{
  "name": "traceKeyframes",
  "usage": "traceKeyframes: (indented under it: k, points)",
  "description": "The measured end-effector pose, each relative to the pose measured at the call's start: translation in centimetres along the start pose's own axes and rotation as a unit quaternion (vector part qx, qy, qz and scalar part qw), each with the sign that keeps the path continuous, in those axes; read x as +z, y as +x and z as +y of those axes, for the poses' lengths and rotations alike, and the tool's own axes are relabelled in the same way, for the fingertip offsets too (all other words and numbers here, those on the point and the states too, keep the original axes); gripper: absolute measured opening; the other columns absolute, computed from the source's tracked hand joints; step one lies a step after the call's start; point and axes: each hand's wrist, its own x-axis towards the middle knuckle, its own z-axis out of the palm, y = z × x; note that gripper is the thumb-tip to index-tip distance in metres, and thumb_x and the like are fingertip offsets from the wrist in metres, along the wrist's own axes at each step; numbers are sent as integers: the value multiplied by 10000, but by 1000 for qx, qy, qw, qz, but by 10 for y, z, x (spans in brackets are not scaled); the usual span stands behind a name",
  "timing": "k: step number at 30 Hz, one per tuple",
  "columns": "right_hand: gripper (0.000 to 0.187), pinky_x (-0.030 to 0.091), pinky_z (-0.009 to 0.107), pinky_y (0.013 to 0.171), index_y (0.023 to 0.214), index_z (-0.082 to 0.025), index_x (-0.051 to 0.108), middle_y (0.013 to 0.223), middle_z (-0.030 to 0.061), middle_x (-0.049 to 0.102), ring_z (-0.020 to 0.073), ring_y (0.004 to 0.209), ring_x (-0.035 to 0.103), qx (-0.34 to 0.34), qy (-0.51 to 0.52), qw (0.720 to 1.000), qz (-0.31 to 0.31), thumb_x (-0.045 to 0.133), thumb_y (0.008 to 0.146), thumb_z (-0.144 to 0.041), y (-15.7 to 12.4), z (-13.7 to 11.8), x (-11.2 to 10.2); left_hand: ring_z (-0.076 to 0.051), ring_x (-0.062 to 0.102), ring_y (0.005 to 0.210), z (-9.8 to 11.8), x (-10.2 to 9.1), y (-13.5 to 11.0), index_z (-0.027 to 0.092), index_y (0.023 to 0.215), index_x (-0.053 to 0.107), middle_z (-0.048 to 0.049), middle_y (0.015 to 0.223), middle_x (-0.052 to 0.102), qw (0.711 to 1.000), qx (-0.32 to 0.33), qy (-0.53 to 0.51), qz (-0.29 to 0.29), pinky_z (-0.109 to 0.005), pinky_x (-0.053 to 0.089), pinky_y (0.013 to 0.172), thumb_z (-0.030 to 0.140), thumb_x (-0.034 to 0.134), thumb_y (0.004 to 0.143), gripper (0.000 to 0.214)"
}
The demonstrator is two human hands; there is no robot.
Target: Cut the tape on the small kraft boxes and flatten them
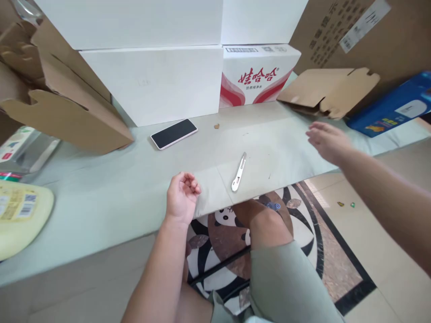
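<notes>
My left hand (182, 195) rests on the near edge of the pale table (111, 193), fingers loosely curled, holding nothing. My right hand (328, 141) hovers over the table's right part with fingers stretched out, empty, reaching toward a flattened brown cardboard box (328, 92). A white utility knife (239, 172) lies on the table between the two hands, nearer the front edge. A phone (174, 133) with a dark screen lies face up farther back, to the left of the knife.
White boxes (151, 80) and a red-printed carton (256, 74) are stacked at the back. Folded cardboard (67, 112) leans at the left, a yellow pack (20, 215) lies at the far left, a blue box (393, 105) at the right. My knee (269, 224) shows below the table.
</notes>
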Motion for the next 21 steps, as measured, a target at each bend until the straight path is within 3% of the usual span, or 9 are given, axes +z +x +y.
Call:
traceKeyframes:
  k: [4, 9, 13, 17, 21]
  points:
    - [218, 452, 548, 1189, 960, -262, 676, 1177, 80, 749, 304, 1247, 673, 2, -126, 990, -67, 751, 756, -252, -29, 39, 29, -78, 471, 503, 1, 2, 1, 178, 645, 611, 36, 559, 480, 1000, 0, -4, -6, -196, 423, 517, 430, 742, 664, 285]
    - [287, 431, 558, 1158, 1035, -256, 680, 1150, 87, 737, 305, 1091, 680, -9, -234, 970, -58, 746, 757, -287, -33, 56, 14, -85, 475, 517, 1, -3, -4, 178, 647, 619, 28, 569, 490, 1000, -3, 3, -12, -201, 431, 525, 428, 738, 680, 279]
    - [93, 412, 502, 1086, 815, -238, 623, 992, 114, 689, 294, 1055, 622, -1, -306, 952, -9, 710, 785, -225, -9, 57, -14, -92, 479, 530, 2, -11, -5, 175, 652, 626, 20, 585, 493, 1000, 14, 3, 2, -209, 436, 527, 438, 720, 689, 282]
    - [291, 394, 482, 1018, 581, -263, 496, 809, 95, 605, 288, 1033, 579, 20, -349, 937, 28, 665, 788, -146, 30, 60, -34, -96, 489, 543, 1, -12, -2, 167, 662, 625, 14, 604, 490, 1000, 18, 4, 3, -211, 443, 537, 457, 708, 692, 303]
    - [377, 382, 505, 1051, 508, -258, 432, 839, 124, 640, 311, 1119, 576, 18, -362, 932, 24, 650, 771, -98, 82, 62, -36, -106, 491, 571, -1, -5, 4, 167, 667, 635, 5, 618, 491, 1000, 14, -3, 8, -219, 451, 556, 462, 704, 690, 304]
